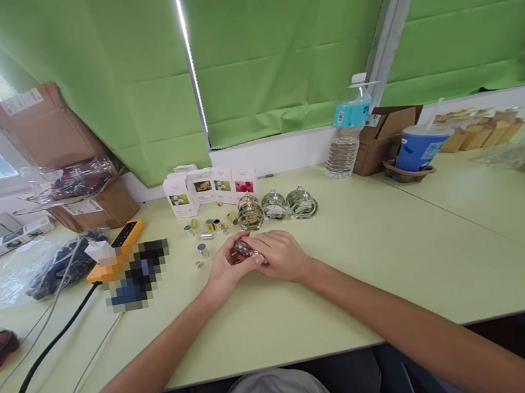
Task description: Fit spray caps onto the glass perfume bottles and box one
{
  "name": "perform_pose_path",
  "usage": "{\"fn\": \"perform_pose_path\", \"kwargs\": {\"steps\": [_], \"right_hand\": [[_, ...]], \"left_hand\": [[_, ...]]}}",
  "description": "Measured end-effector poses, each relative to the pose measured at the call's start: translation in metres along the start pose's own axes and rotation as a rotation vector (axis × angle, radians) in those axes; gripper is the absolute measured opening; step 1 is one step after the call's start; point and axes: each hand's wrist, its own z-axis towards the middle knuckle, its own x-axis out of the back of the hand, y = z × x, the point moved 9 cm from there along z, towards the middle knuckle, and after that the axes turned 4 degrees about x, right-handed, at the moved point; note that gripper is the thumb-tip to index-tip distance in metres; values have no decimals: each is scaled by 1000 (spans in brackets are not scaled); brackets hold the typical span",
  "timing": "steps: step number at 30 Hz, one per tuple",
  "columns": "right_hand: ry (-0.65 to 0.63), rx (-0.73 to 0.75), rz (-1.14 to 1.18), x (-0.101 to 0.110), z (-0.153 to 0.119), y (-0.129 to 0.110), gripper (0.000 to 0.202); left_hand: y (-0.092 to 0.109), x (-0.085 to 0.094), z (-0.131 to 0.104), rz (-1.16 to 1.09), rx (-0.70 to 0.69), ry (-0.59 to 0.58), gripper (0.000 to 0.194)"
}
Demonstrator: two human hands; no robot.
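My left hand [227, 267] and my right hand [280, 254] are both closed around a small glass perfume bottle [246, 248] with a reddish tint, low over the table. Fingers cover most of it. Just beyond them stand three round glass bottles: one with gold tones [250, 213], a clear green one [274, 206] and another greenish one [301, 203]. Left of these lie several small silver and gold metal caps, among them a silver cap [203, 251] close to my left hand. Behind stand several white boxes with flower pictures, including one with a red picture [244, 183].
On the left are an orange power strip [119, 249] with cables, a plastic bag [64, 265] and cardboard boxes [91, 206]. A water bottle [345, 148], a brown carton [373, 146] and a blue cup [419, 147] stand back right. The table's front edge [282, 364] is near my body.
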Motion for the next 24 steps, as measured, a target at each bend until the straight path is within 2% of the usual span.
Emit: {"fn": "perform_pose_path", "kwargs": {"steps": [7,17,21,24], "right_hand": [[-17,12,16,2,2,-2,31],[-38,110,-33,6,4,-10,34],[-128,157,-14,4,4,-9,32],[-175,147,99,5,7,-3,33]], "left_hand": [[-2,1,-1,-16,12,-8,62],[-5,-1,-1,-33,36,-61,64],[-9,-5,0,-73,73,-130,60],[-7,-7,0,-123,89,-168,53]]}}
